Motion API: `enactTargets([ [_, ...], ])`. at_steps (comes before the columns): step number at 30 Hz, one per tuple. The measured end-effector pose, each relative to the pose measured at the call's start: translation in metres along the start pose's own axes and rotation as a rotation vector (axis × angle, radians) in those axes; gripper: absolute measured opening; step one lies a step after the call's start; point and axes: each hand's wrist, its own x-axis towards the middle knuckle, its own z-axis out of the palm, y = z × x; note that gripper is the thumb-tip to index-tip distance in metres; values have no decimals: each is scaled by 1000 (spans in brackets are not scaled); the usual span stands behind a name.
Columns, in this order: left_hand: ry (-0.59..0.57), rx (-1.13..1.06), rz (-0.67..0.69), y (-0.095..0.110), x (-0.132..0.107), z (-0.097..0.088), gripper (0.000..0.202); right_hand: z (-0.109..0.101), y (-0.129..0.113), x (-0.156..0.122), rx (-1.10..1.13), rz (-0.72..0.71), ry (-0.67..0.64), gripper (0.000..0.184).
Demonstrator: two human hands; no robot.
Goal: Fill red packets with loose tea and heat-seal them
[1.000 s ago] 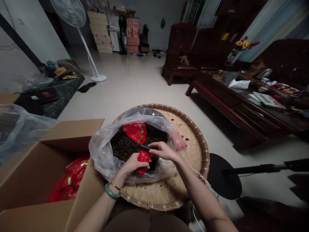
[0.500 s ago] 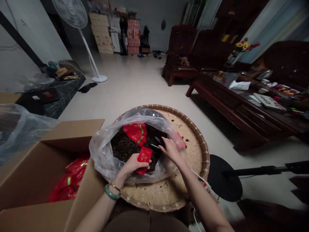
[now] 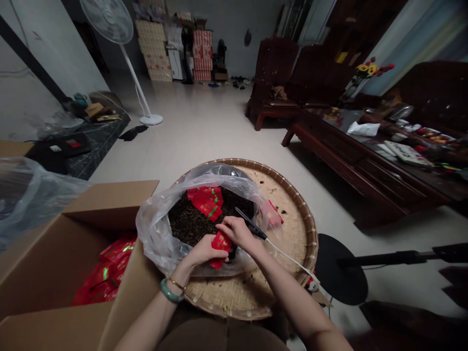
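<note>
Low over an open clear plastic bag point(image 3: 153, 219) of dark tea leaves point(image 3: 188, 226), my left hand point(image 3: 204, 251) grips a small red packet point(image 3: 221, 242). The fingers of my right hand point(image 3: 237, 231) are closed at the packet's top edge. Just beyond my right hand is a slim black tool point(image 3: 252, 225) with a white cord point(image 3: 288, 256); whether that hand touches it I cannot tell. More red packets point(image 3: 206, 201) lie on the leaves. The bag rests on a round woven bamboo tray point(image 3: 292, 209).
At the left, an open cardboard box point(image 3: 40, 258) holds several red packets point(image 3: 107, 268). Another red packet point(image 3: 275, 212) lies at the bag's right side. A black round stand base point(image 3: 340, 270) is right of the tray. Farther off are a white fan point(image 3: 151, 119) and a dark wooden table point(image 3: 347, 165).
My right hand has moved left and down from the black tool to the top of the red packet. The tool now lies beside that hand. My left hand keeps the packet, now tilted.
</note>
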Motion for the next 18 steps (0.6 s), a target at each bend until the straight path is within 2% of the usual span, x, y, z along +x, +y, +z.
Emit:
enactTargets([
  [3,22,-60,12,-1,-3,-5,40,-7,7,2,241,145,23,40],
  [5,122,-109,99,5,-16,-16,47,-12,15,2,395,257,54,52],
  [6,213,-156,183,11,-26,-24,50,-14,19,1,459,307,66,57],
  [7,347,-243,327,18,-37,-33,55,-14,23,1,511,346,73,60],
  [9,534,-439,747,36,-60,-50,71,-13,30,0,582,396,80,64],
  [10,579,-510,948,46,-68,-57,80,-10,33,-1,604,414,82,65],
  [11,568,-540,1065,53,-73,-62,87,-7,36,-2,617,429,82,66],
  [12,549,-525,1127,59,-72,-66,91,-4,38,-2,617,438,78,65],
  [13,524,-489,1112,62,-67,-69,93,-1,40,-3,600,441,71,64],
  [15,516,-358,908,59,-46,-72,87,5,42,-5,501,410,59,59],
  [17,648,-181,721,49,-16,-77,67,8,44,-8,315,323,61,51],
  [18,718,-69,683,43,-2,-80,59,9,45,-9,218,277,67,47],
])
